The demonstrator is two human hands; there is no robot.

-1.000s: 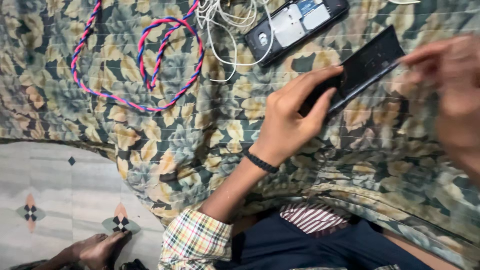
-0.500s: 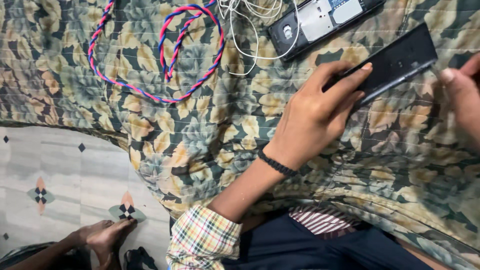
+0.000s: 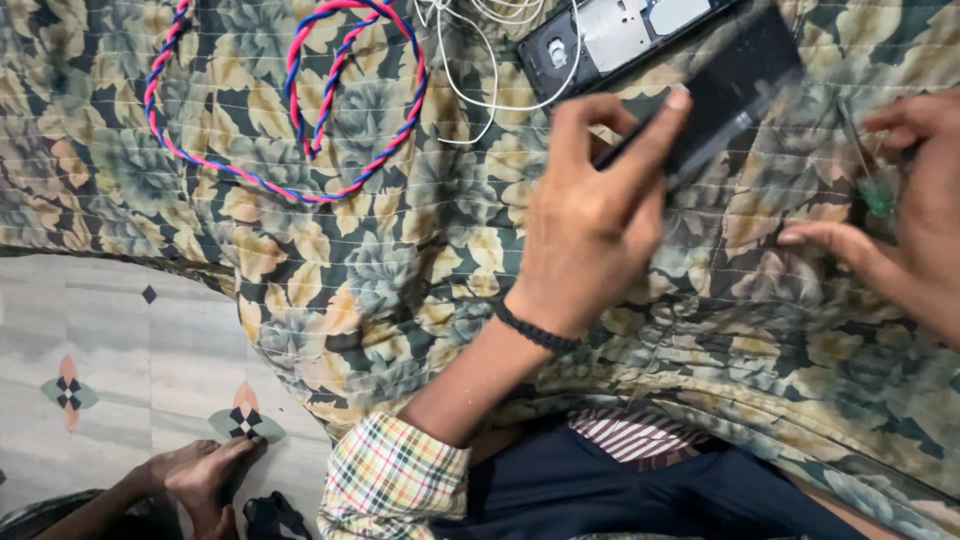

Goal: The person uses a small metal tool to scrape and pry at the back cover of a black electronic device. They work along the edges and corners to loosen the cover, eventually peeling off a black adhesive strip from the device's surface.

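We see the left hand [image 3: 590,215] raised over the floral quilt [image 3: 400,290], with the wrist bent and a black band around it. Its thumb and fingers are closed on the lower end of a thin black panel [image 3: 735,90], which looks like a flat phone cover and is blurred. The panel points up and to the right from this hand and is tilted above the quilt.

The right hand [image 3: 900,215] is to the right of the panel, not touching it. Its upper fingers pinch a small screwdriver with a green handle [image 3: 872,180], while the lower finger stretches out to the left, toward the panel. The tip of the tool is too blurred to follow.

Just above the panel lies an opened black phone [image 3: 620,35] with its inner parts showing. A white cable [image 3: 480,60] lies left of the panel, partly over the phone. Further left of the panel, a twisted red and blue cord [image 3: 300,110] curls on the quilt. Far below and left of the panel, on the patterned floor [image 3: 90,340], we see a bare foot [image 3: 200,475] of another person.
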